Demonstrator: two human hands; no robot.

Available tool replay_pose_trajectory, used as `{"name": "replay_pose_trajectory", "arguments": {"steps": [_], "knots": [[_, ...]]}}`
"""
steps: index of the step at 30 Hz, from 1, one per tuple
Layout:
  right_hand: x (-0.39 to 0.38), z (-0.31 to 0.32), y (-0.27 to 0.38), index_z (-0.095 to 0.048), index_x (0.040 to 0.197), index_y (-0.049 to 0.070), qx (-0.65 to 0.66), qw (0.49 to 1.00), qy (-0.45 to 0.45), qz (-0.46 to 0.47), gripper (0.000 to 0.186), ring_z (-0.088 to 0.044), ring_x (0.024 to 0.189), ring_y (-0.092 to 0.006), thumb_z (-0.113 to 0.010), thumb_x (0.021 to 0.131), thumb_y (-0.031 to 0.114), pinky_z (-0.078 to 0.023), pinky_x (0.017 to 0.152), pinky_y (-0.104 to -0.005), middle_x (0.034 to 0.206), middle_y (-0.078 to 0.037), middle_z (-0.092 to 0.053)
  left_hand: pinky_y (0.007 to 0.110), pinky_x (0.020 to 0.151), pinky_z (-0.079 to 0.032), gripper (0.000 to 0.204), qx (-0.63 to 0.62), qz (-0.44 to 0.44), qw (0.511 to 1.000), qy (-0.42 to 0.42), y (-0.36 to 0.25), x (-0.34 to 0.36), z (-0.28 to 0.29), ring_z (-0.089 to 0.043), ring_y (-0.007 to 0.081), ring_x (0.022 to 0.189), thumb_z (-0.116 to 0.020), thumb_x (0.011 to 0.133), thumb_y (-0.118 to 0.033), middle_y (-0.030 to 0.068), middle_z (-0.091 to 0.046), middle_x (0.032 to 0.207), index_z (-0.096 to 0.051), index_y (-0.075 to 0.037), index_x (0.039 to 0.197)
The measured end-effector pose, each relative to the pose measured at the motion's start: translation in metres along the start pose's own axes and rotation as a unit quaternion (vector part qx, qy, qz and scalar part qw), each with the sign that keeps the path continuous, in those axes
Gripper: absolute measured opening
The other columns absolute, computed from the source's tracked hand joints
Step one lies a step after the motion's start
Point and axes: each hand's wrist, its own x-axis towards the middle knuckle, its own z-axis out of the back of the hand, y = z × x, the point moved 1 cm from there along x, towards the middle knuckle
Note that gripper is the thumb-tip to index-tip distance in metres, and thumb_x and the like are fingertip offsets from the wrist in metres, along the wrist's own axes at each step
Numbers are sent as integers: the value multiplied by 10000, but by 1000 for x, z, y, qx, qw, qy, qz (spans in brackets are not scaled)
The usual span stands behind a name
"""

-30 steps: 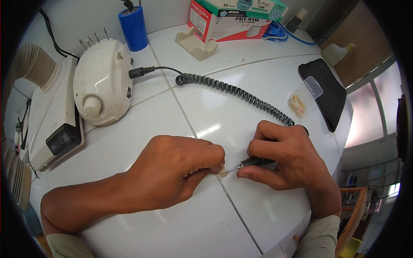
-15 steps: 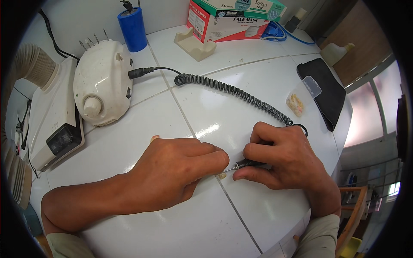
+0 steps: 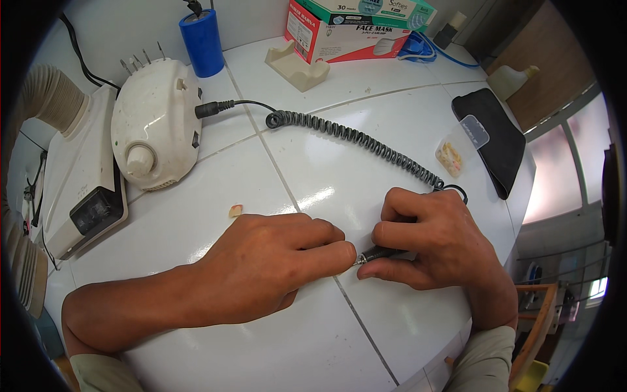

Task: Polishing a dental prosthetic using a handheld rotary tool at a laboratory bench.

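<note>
My right hand is closed around a black rotary handpiece with a metal tip. The tip points left and meets the fingertips of my left hand. That hand is closed in a pinch, palm down. A small yellowish tooth-like piece showed under its fingertips half a second ago; the fingers now cover it. Just beyond the left knuckles lies a small pink-and-cream piece on the white tiled table. A coiled black cord runs from the handpiece to a white control box with a knob.
A white machine with a ribbed hose stands at the far left. Behind are a blue cylinder, a beige cradle and mask boxes. At right, a clear plastic box with small pieces lies beside a black pouch.
My left fingertips have shifted slightly right and nearer the handpiece, covering the piece they hold. The pink-and-cream piece beyond the knuckles shows more fully.
</note>
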Motion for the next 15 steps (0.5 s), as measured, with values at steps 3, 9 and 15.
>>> {"name": "replay_pose_trajectory", "arguments": {"steps": [3, 9, 15], "knots": [[0, 0, 0, -724, 902, 168, -1, 1000, 1, 1, 390, -576, 595, -177, -854, 969, 530, -409, 521, -368, 852, 14, -566, 399, 712, -621, 425, -7, 1, 1000, 9, 0, -1, 1, -752, 299, 970, -809, 702, 108, 80, -753, 1203, -694, -61, 1075], [-1, 1, 0, -728, 911, 169, 2, 1000, 10, 0, 388, -576, 597, -175, -857, 965, 530, -406, 525, -368, 855, 15, -565, 410, 731, -621, 444, -21, 7, 1000, 19, 0, 0, 1, -750, 317, 982, -799, 700, 120, 89, -742, 1202, -694, -59, 1093], [-1, 0, -1, -731, 922, 167, 9, 1000, 2, 0, 383, -578, 597, -176, -865, 960, 524, -406, 523, -370, 856, 13, -569, 415, 741, -624, 441, -28, 15, 999, 23, 0, 0, 3, -750, 328, 988, -789, 712, 136, 98, -743, 1190, -695, -51, 1100]]}}
